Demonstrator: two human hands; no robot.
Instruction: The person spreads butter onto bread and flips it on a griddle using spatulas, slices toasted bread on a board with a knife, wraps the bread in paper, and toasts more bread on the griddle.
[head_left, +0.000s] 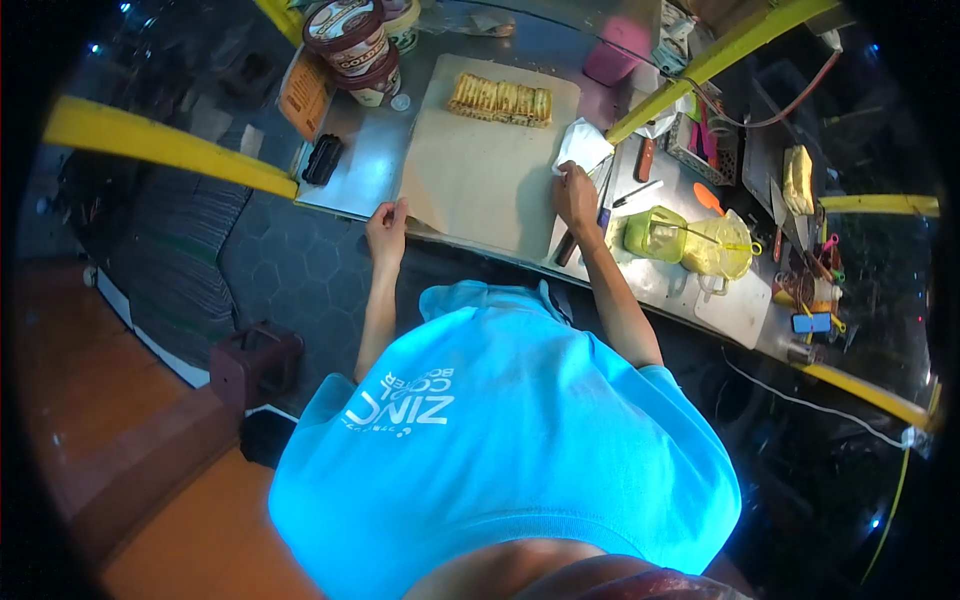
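A large sheet of brown wrapping paper (490,190) lies on the metal counter, and toasted bread (500,99) cut into several strips rests near its far edge. My left hand (386,232) is closed at the near left corner of the paper, its thumb and fingers pinched on the edge, where a flap of the sheet lifts. At the right edge, my right hand (577,200) is closed with its fingertips against a white crumpled sheet (583,146). Whether that sheet is part of the wrapping paper I cannot tell. Knives (604,205) lie just right of my right hand.
Tubs (345,40) are stacked at the back left, near a black case (322,159). To the right stand a green jug (655,234) and a yellowish container (720,250). A bread loaf (798,180) sits farther right. Yellow frame bars (170,145) cross the stall.
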